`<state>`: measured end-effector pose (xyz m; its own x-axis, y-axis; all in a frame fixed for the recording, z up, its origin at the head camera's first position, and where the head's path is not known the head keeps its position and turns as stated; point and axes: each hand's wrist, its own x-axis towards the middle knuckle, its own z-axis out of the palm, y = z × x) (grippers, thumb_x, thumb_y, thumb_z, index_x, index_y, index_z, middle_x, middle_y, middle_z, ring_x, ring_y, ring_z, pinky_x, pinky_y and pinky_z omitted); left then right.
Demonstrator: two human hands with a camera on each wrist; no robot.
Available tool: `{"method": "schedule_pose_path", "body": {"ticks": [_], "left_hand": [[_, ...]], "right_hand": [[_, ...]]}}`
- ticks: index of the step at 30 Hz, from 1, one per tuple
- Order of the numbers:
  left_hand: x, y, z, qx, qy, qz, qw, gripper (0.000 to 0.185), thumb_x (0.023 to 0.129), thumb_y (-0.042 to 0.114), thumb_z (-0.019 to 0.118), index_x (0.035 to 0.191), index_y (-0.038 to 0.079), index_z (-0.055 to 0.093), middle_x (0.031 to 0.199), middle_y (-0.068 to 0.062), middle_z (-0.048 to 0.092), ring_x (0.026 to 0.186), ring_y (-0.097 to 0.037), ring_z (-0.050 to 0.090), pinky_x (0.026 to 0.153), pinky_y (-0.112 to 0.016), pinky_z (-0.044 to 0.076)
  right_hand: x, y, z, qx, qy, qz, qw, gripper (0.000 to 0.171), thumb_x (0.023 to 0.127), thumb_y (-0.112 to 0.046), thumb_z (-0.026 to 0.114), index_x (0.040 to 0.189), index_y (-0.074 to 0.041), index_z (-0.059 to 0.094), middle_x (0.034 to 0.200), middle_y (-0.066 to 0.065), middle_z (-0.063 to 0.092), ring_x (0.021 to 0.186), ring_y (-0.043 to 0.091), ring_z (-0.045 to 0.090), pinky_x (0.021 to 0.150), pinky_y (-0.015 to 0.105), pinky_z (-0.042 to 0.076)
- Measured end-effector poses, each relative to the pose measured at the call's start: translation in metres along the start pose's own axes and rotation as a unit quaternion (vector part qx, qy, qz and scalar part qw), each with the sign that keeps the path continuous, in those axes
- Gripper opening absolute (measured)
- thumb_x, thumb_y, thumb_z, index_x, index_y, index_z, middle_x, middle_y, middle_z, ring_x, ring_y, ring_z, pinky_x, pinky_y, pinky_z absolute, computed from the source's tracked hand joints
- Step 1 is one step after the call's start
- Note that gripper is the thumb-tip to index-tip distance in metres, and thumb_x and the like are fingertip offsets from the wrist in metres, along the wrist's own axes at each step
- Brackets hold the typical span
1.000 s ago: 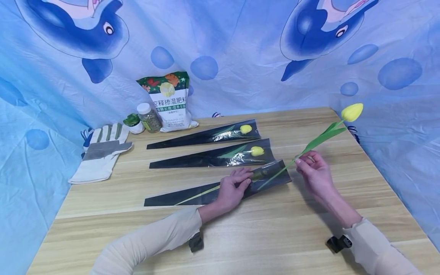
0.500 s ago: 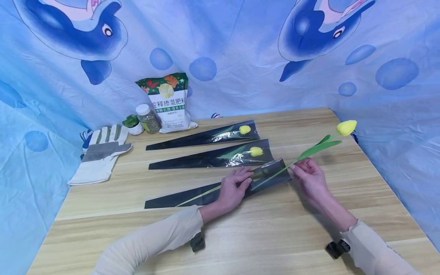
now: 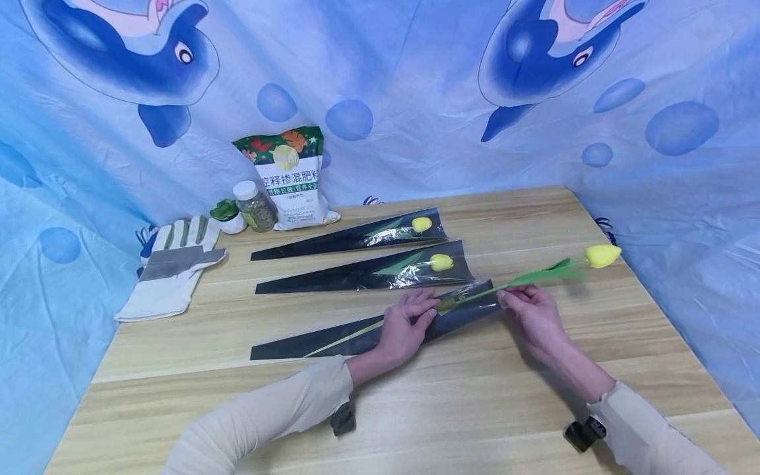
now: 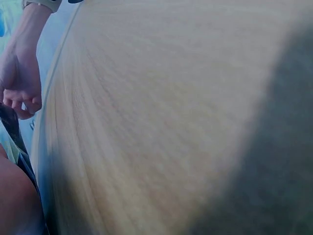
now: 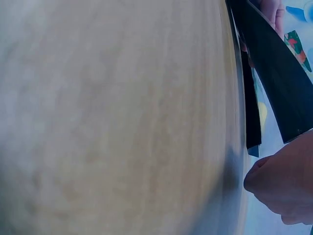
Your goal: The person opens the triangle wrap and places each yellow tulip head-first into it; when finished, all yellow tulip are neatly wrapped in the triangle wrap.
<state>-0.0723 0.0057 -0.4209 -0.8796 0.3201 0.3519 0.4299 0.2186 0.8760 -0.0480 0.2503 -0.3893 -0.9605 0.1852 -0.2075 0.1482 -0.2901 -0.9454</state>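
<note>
A long black-and-clear flower sleeve (image 3: 332, 340) lies on the wooden table (image 3: 475, 409), with a green stem running inside it. My left hand (image 3: 408, 323) rests on the sleeve and pinches its clear mouth. My right hand (image 3: 525, 307) pinches the stem of a yellow tulip (image 3: 602, 255) just outside that mouth. The bloom hangs low over the table's right edge, the stem nearly level. The left wrist view shows the right hand (image 4: 19, 83) curled at the table edge. In the right wrist view black sleeves (image 5: 274, 73) cross the top right.
Two more sleeved yellow tulips (image 3: 442, 262) (image 3: 421, 224) lie side by side behind the hands. At the back left are a work glove (image 3: 172, 267), a small potted plant (image 3: 227, 212), a jar (image 3: 255, 206) and a fertiliser bag (image 3: 291, 175). Blue fabric walls surround the table.
My right hand has lowered the tulip: the bloom dropped from well above the table to just over it, and the stem now lies flatter. The left hand stayed put.
</note>
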Motion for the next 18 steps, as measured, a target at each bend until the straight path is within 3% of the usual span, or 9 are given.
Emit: {"method": "schedule_pose_path", "body": {"ticks": [5, 12, 18], "left_hand": [[0.0, 0.0, -0.0002, 0.002, -0.001, 0.002, 1.0, 0.023, 0.09, -0.004, 0.068, 0.112, -0.006, 0.072, 0.129, -0.019, 0.063, 0.13, -0.039, 0.051, 0.115, -0.053, 0.026], [0.0, -0.0019, -0.0005, 0.007, 0.001, 0.01, 0.9999, 0.023, 0.089, -0.006, 0.069, 0.112, -0.006, 0.072, 0.128, -0.019, 0.063, 0.129, -0.039, 0.052, 0.114, -0.055, 0.028], [-0.0004, -0.0022, -0.0005, 0.009, 0.0, 0.006, 0.9999, 0.023, 0.089, -0.005, 0.069, 0.112, -0.006, 0.072, 0.129, -0.019, 0.063, 0.129, -0.038, 0.052, 0.115, -0.054, 0.028]], "right_hand": [[-0.0001, -0.0028, -0.004, -0.061, -0.009, 0.033, 0.998, 0.015, 0.093, 0.0, 0.068, 0.092, -0.015, 0.068, 0.089, -0.008, 0.068, 0.085, 0.004, 0.062, 0.081, 0.017, 0.052], [-0.0007, -0.0046, -0.0068, -0.06, -0.016, 0.069, 0.996, 0.022, 0.095, -0.001, 0.066, 0.085, -0.02, 0.073, 0.084, -0.008, 0.07, 0.074, 0.004, 0.058, 0.069, 0.018, 0.051], [-0.0019, -0.0037, -0.01, -0.064, -0.037, 0.069, 0.995, 0.024, 0.096, 0.0, 0.062, 0.092, -0.02, 0.074, 0.089, -0.008, 0.072, 0.079, 0.003, 0.061, 0.073, 0.018, 0.052]]}}
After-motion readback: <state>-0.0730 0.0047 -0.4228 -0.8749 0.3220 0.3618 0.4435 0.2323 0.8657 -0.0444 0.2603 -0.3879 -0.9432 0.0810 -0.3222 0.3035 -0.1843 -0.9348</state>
